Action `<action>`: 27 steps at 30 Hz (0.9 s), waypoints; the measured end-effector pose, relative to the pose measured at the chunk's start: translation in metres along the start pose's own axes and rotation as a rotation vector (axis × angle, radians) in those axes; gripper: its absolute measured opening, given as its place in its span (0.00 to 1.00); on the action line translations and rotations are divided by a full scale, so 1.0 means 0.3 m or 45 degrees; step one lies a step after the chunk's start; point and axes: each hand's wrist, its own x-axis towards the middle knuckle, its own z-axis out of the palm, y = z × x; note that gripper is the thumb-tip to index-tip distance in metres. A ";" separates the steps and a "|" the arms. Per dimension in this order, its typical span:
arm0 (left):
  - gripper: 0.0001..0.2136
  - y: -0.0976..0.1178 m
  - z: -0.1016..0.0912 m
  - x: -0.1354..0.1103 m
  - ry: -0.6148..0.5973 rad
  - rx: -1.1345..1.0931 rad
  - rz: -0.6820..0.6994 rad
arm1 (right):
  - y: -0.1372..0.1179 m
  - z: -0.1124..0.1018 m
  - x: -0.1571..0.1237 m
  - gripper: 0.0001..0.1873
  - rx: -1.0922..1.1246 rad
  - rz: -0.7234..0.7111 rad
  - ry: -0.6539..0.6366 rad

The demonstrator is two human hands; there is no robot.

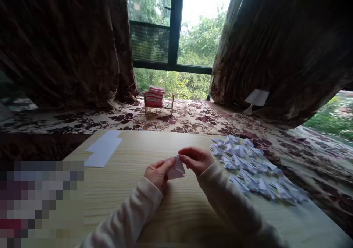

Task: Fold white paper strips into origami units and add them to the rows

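Left hand (158,172) and right hand (197,160) meet over the middle of the pale wooden table (118,200), and between them, held just above the top, is the folded white paper (175,170). The left has it clamped firmly, thumb flat along the upper face, fingers tucked behind. The right comes in from the other side, thumb and forefinger pinched together at the paper's far corner, the rest of the fingers curled. Both wrists run back into light long sleeves (124,213), resting low over the near side.

Over on the right, what a spread! Folded white paper pieces (249,180) crowd that side from the far edge down toward the near, many of them pointed, lying close and in places overlapping. Across on the far left, flat white sheets (103,150) lie one partly over another, edges out of line.

Beyond the table, a flowered cloth (198,119) in cream and dark red stretches to the window (174,38), green trees (200,49) bright behind the glass. On that cloth, a small stand (172,106) carries a pink-and-white striped stack (154,96); farther right sits a white lampshade-like object (257,97), and heavy patterned curtains (74,45) hang at both sides. The near left corner is pixelated, its contents unreadable.
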 end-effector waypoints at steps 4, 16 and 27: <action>0.14 -0.007 -0.013 -0.004 -0.026 0.024 0.054 | -0.002 -0.005 -0.006 0.10 -0.050 0.049 -0.044; 0.16 -0.019 -0.006 -0.022 -0.035 0.450 0.146 | 0.017 -0.014 0.004 0.10 -0.087 0.029 -0.026; 0.17 0.020 -0.011 -0.034 -0.263 0.544 0.172 | 0.003 -0.023 0.007 0.08 -0.050 0.016 -0.025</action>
